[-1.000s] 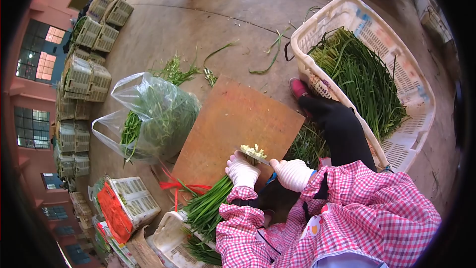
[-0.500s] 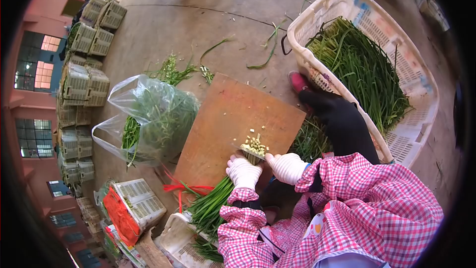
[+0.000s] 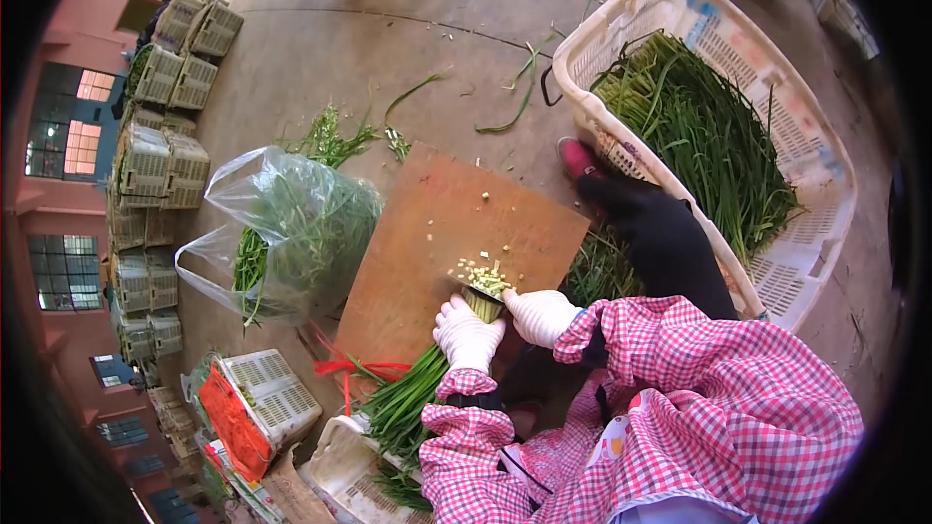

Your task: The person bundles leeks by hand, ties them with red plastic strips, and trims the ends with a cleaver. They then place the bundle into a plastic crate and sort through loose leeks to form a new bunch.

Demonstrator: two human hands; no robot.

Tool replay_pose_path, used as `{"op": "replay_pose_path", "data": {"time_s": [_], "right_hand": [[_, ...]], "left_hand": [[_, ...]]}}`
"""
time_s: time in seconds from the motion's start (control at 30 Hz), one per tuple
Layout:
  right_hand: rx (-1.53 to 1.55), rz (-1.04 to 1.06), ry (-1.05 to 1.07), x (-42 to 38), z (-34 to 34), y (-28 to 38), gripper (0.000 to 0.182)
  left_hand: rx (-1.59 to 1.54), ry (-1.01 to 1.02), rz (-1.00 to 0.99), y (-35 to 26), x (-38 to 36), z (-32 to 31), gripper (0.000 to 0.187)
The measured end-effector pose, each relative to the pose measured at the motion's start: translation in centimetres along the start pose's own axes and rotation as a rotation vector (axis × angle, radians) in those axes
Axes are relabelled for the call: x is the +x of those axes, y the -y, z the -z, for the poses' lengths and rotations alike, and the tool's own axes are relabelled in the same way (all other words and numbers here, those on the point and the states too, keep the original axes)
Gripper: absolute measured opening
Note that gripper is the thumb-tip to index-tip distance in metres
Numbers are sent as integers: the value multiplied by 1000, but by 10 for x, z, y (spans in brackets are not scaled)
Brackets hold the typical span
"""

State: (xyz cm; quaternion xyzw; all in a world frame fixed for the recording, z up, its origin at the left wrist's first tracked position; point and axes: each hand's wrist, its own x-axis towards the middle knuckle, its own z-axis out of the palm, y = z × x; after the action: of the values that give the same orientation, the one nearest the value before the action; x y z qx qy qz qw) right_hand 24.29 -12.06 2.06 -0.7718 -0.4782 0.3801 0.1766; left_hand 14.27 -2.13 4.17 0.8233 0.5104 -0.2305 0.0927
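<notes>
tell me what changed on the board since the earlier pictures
More cut pieces now lie beyond the knife, scattered farther across the board. Nothing was let go: the left hand still holds the green bunch, the right hand the knife.

No readable text, no legible labels or brands; no numbers, signs

Your left hand (image 3: 468,332) is gripping green stalks (image 3: 413,398) near their pale ends while your right hand (image 3: 541,317) is holding a knife (image 3: 488,296) across them. Chopped bits (image 3: 485,273) are lying on the brown surface (image 3: 437,218), and a clear bag (image 3: 325,233) is standing alongside.
</notes>
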Motion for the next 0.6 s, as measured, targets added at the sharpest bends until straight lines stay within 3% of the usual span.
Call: {"op": "replay_pose_path", "data": {"time_s": [0.13, 0.3, 0.5, 0.6], "right_hand": [[-8, 22, 32, -12, 20, -19, 18], [-134, -23, -270, 8, 52, -45, 24], [-189, 91, -233, 15, 54, -29, 35], [-286, 166, -111, 2, 57, -23, 51]], "left_hand": [[-21, -18, -26, 4, -1, -2, 85], [-101, -37, -81, 13, -5, 0, 86], [-226, -274, -146, 35, -58, 19, 88], [-266, -441, -147, 53, -96, 32, 88]]}}
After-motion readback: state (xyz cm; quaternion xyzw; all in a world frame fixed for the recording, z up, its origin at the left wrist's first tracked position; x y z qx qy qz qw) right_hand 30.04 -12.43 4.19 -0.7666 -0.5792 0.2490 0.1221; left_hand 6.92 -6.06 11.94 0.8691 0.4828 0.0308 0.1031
